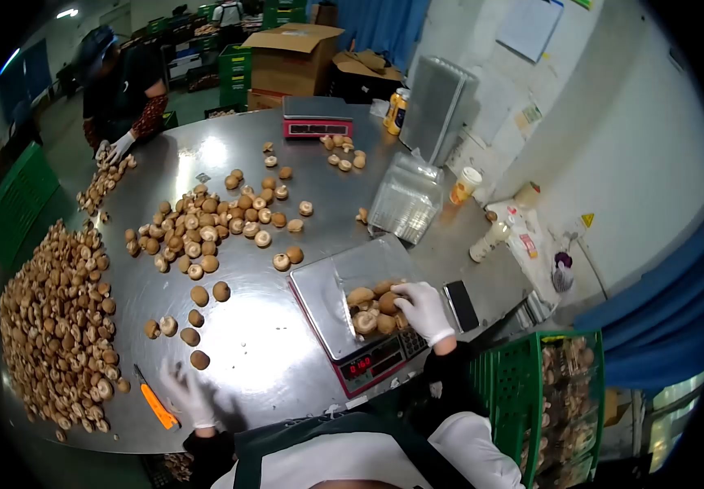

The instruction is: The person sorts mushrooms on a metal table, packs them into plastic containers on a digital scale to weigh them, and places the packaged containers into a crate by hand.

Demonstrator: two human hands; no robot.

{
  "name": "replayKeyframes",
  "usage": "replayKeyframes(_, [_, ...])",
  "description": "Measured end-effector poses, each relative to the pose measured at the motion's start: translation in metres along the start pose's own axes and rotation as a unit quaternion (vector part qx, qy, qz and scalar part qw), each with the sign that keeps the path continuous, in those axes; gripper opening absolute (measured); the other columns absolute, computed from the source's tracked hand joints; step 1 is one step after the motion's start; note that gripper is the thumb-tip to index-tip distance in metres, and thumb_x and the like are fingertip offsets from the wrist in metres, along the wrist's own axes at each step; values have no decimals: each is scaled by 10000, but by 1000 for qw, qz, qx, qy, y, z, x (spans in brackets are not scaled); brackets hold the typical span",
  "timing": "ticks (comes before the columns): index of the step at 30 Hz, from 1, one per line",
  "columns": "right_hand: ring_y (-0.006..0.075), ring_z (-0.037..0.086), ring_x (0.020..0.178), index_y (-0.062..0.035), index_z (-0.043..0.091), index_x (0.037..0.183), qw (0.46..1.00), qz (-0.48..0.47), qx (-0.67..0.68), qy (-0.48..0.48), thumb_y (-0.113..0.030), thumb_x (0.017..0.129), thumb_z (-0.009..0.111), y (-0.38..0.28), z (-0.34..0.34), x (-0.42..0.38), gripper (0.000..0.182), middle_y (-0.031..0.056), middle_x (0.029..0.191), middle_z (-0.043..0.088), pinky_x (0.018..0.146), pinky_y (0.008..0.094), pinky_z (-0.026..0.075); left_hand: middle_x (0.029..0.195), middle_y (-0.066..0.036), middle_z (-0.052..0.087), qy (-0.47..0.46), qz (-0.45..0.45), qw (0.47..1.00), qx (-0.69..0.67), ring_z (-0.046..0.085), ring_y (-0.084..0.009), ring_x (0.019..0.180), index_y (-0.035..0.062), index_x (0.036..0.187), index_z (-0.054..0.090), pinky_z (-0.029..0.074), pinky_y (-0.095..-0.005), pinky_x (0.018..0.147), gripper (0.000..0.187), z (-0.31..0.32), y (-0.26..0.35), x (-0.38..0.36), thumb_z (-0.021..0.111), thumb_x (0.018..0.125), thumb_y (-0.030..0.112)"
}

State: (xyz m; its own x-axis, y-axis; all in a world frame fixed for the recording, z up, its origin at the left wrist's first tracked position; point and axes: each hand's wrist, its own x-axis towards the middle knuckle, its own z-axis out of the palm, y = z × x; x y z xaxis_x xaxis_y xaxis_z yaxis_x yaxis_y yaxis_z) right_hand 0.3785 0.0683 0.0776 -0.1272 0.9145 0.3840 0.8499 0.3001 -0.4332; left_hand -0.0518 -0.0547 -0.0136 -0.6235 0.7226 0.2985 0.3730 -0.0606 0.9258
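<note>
My right hand [425, 313], in a white glove, reaches over the right side of a clear plastic clamshell box [376, 262]. Its fingers are bent and close on a brown mushroom [388, 303] among several others in the box; the fingertips partly hide the contact. The box rests, lid tilted back, on a digital scale [319, 318] with a red lit display. My left hand [190, 396], also gloved and slightly blurred, is over the table's near edge with fingers apart, holding nothing. An orange utility knife [156, 404] lies to its left, and loose mushrooms [199, 359] lie beyond it.
A large mushroom heap [58, 326] covers the table's left side; a smaller pile [197, 224] lies mid-table. Stacked clear boxes [407, 198], a phone [460, 306] and a second scale [317, 118] stand around. A green crate [523, 383] is at right. A co-worker [128, 98] handles mushrooms far left.
</note>
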Motion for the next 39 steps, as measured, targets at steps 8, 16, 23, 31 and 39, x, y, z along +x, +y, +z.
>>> replayKeyframes(8, [279,565,962,-47,633,1016,981,-32,102,162,-61,812,600,39,-30,13,207,109,1073,602,822,348,449,1335,-112,327,-273,-21,957,-98,468,-226,1075,54,1383,291,444,-330,855,585,107,56,-43,523,846,56])
replayKeyframes(16, [141,605,885,-2,626,1079,950,128,261,111,-50,868,557,111,-19,31,227,88,1004,659,764,246,463,1089,-125,522,-469,-153,860,-129,551,-145,828,53,1422,211,479,-254,697,620,150,96,-47,548,907,125])
replayKeyframes(23, [204,579,1048,56,493,1250,916,186,355,-25,-234,904,555,122,58,73,456,155,1118,621,895,293,444,869,-109,601,-518,-290,789,-156,606,-152,651,39,1190,365,492,-246,559,321,193,107,-64,526,937,154])
replayKeyframes(31, [63,517,789,-43,514,1246,784,142,578,-173,-151,927,516,107,-9,31,337,47,1087,611,716,204,452,840,-110,615,-453,-342,778,-270,667,-212,750,54,1050,458,555,-282,645,153,190,95,-57,498,949,162])
replayKeyframes(39, [134,628,690,14,514,1066,791,313,499,-165,-111,859,622,71,6,-55,264,96,848,635,601,243,521,894,-139,629,-477,-321,776,-258,676,-252,758,38,1146,416,566,-307,649,255,194,75,-50,530,929,107])
